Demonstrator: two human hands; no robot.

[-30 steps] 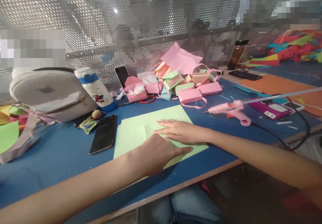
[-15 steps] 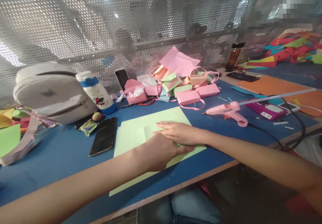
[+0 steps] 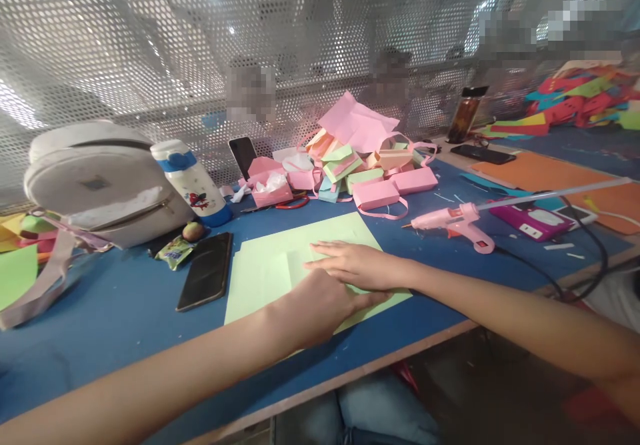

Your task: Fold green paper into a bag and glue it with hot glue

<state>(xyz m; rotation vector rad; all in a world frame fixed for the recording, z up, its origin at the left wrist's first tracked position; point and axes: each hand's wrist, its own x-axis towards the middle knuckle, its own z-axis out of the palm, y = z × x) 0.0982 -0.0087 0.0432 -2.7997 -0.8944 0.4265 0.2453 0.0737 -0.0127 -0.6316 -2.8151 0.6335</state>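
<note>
Light green paper sheets (image 3: 255, 298) lie stacked in front of me on the blue tabletop. On top of them is a smaller, folded-looking light green piece (image 3: 280, 271), partly covered by my hands. My right hand (image 3: 355, 265) rests flat on the paper, its fingers stretched out to the left. Crossing in front of it, close against it, is my left hand (image 3: 320, 305), back toward me. One digit of the left hand points right along the paper. Its other fingers are hidden, so I cannot make out whether it grips anything.
A pink glue gun (image 3: 455, 225) with a long glue stick lies to the right, its cord trailing near my right forearm. Left are a black phone (image 3: 205, 271), a bottle (image 3: 190, 181) and a pale backpack (image 3: 105, 185). Pink and green paper boxes (image 3: 377, 193) pile up behind.
My left hand has shifted slightly toward me and to the right over the paper. My right hand stays in place, flat on the sheets.
</note>
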